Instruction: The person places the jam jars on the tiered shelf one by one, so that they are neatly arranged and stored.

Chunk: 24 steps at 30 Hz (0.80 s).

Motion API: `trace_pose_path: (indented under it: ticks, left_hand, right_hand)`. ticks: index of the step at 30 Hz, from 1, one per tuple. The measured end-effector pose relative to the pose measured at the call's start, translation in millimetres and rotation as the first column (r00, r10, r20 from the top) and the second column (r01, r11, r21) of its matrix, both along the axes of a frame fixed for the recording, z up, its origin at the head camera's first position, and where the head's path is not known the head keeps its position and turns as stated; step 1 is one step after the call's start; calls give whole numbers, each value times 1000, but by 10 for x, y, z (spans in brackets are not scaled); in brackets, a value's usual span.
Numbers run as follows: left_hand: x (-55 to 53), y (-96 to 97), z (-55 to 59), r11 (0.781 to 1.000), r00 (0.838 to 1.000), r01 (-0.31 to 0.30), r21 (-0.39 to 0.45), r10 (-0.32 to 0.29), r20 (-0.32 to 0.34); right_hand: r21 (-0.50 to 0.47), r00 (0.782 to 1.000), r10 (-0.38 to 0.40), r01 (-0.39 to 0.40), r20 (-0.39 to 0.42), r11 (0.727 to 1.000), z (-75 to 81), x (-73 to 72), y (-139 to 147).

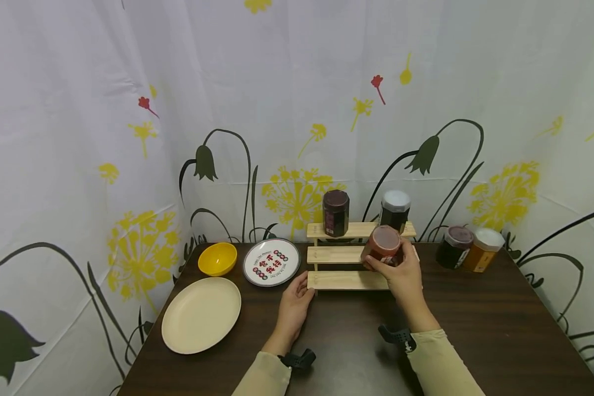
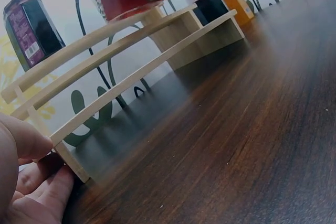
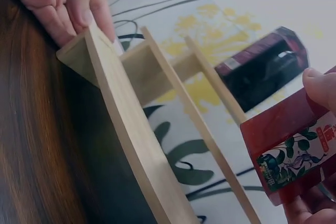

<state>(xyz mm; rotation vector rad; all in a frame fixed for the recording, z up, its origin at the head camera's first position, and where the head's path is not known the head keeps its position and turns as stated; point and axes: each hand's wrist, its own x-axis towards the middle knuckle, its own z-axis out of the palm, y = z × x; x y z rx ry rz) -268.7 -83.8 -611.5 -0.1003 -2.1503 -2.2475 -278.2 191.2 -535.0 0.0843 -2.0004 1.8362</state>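
A three-tier wooden display rack (image 1: 347,280) stands at the back of the dark table. My left hand (image 1: 295,305) grips its front left corner, thumb on the lowest shelf's end and fingers around the leg (image 2: 73,163). In my right hand (image 1: 407,274) is a red jar (image 1: 382,245) with a leafy label, held between thumb and fingers. The jar is tilted and overlaps the middle shelf in the head view. On the top shelf sit a dark jar (image 1: 335,214) at the left and a white-lidded dark jar (image 1: 395,212) at the right.
Right of the rack stand a dark jar (image 1: 454,247) and an amber jar with a white lid (image 1: 483,251). At the left are a yellow bowl (image 1: 218,259), a printed round plate (image 1: 251,269) and a cream oval plate (image 1: 201,315). A patterned curtain (image 1: 297,110) hangs behind the table.
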Motion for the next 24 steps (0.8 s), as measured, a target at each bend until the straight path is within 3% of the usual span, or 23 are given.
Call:
trace_pose_path:
  ticks: [8,12,18,24]
  left_hand:
    - [3,11,5,1000,1000,-18,-8,18,11]
    - [-3,21,3,1000,1000,-1,-5,1,4]
    - [-19,15,-2,1000,1000,-20,-11,21,12]
    - [-24,12,-2,999,1000,-23,-37,24,20]
  right_hand:
    - [-12,996,71,-70,59,997,-69,-221,-195]
    - [7,996,50,-51,71,999,-109,-273,-232]
    - [114,997,15,-25,81,993,-138,-323,-251]
    - [76,983,116,-128,139,989,-152,-342,-173]
